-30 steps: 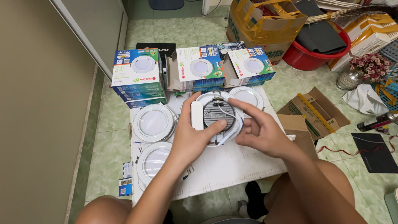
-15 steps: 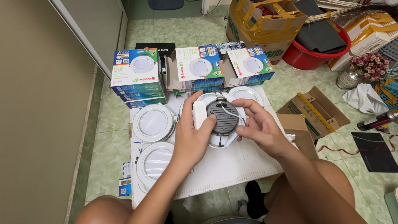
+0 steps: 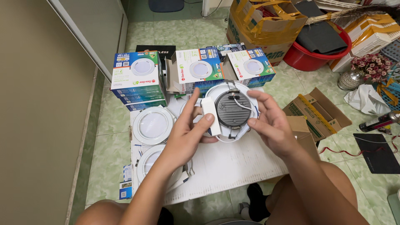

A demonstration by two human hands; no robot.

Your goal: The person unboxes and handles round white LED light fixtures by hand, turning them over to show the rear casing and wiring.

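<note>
I hold a round white downlight (image 3: 231, 109) back side up, its dark ribbed heat sink facing me, above a white board (image 3: 233, 162) on the floor. My left hand (image 3: 189, 133) grips its left rim, thumb pressed on the small white driver box (image 3: 211, 114) wired to the lamp. My right hand (image 3: 271, 123) holds the right rim, fingers curled around the edge. Two more white downlights lie face up on the board's left, one (image 3: 152, 125) beside my left hand and one (image 3: 148, 160) partly under my left forearm.
Three stacks of lamp cartons (image 3: 137, 79) (image 3: 199, 70) (image 3: 252, 66) stand behind the board. A grey cabinet (image 3: 41, 104) fills the left. To the right lie an open brown carton (image 3: 316, 110), a red basin (image 3: 316, 54), a spray can (image 3: 379, 121) and a flower vase (image 3: 354, 77).
Both hands lifted the downlight slightly toward me and tilted it. My left thumb shifted onto the driver box, and my right fingers moved from the lamp's top to its right rim.
</note>
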